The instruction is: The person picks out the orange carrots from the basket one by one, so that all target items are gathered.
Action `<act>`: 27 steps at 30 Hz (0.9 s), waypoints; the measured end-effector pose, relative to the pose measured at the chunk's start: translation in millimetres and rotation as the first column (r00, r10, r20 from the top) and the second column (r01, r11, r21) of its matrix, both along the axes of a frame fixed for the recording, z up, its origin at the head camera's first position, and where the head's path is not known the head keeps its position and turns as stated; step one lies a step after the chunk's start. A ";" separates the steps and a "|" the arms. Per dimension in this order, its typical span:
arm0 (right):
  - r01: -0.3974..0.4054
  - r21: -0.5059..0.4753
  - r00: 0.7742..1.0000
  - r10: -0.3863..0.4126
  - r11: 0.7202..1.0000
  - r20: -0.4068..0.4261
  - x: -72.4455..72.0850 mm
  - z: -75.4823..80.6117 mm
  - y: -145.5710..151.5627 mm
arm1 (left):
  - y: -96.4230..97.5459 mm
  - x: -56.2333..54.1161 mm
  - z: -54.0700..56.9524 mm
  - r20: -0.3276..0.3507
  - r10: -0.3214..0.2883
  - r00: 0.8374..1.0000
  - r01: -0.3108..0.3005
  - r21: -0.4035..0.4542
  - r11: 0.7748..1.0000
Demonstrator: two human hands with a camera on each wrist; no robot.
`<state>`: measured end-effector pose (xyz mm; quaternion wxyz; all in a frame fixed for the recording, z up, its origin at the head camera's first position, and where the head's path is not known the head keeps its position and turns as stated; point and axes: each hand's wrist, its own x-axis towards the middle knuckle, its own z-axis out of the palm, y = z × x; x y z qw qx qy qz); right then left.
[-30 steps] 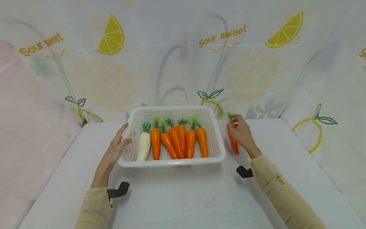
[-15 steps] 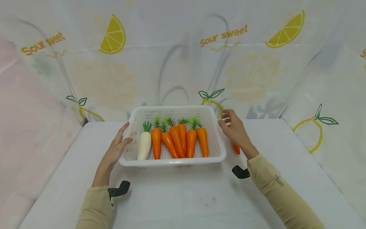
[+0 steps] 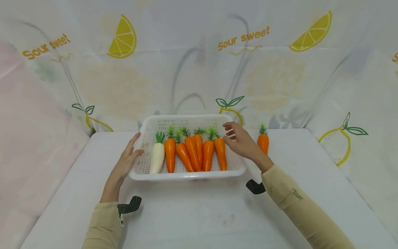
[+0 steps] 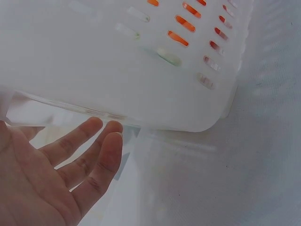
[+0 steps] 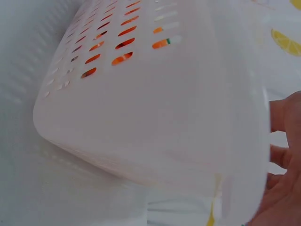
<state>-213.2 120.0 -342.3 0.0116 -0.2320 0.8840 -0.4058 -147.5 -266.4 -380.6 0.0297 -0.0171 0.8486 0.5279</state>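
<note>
In the head view, a white slatted plastic basket (image 3: pixel 189 176) holds a white radish (image 3: pixel 157 157) at its left and several orange carrots (image 3: pixel 192 152) with green tops. My left hand (image 3: pixel 124 160) rests at the basket's left rim, fingers straight along the outside and thumb over the edge. The left wrist view shows those fingers (image 4: pixel 89 181) spread beside the rim. My right hand (image 3: pixel 242 141) reaches across the right rim, loosely bent fingers above the rightmost carrot (image 3: pixel 220 154), holding nothing. A single carrot (image 3: pixel 263 142) lies outside the basket, its lower end hidden behind my right wrist.
The basket stands on a white-covered table (image 3: pixel 192 214), near its back edge. A lemon-printed cloth (image 3: pixel 192 62) hangs behind and along the sides. Black camera mounts (image 3: pixel 130 205) stick out from both wrists.
My right hand has let go of the carrot on the table and moved left, over the basket's right rim. That carrot now shows upright in view. The left hand stays in place.
</note>
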 end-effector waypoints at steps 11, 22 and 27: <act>-0.120 0.325 0.993 0.116 0.938 0.031 -7.8 -5.9 -25.4 | -1.4 0.2 -0.4 0.000 -0.013 1.000 0.013 0.008 1.000; -0.124 0.513 0.992 0.106 0.849 0.064 -7.5 -1.1 -37.9 | -1.1 0.5 -1.4 -0.011 -0.020 1.000 0.021 0.022 1.000; -0.111 0.567 0.994 0.096 0.816 0.055 -10.0 -4.5 -41.8 | -1.9 0.2 -1.9 -0.017 -0.021 1.000 0.021 0.022 1.000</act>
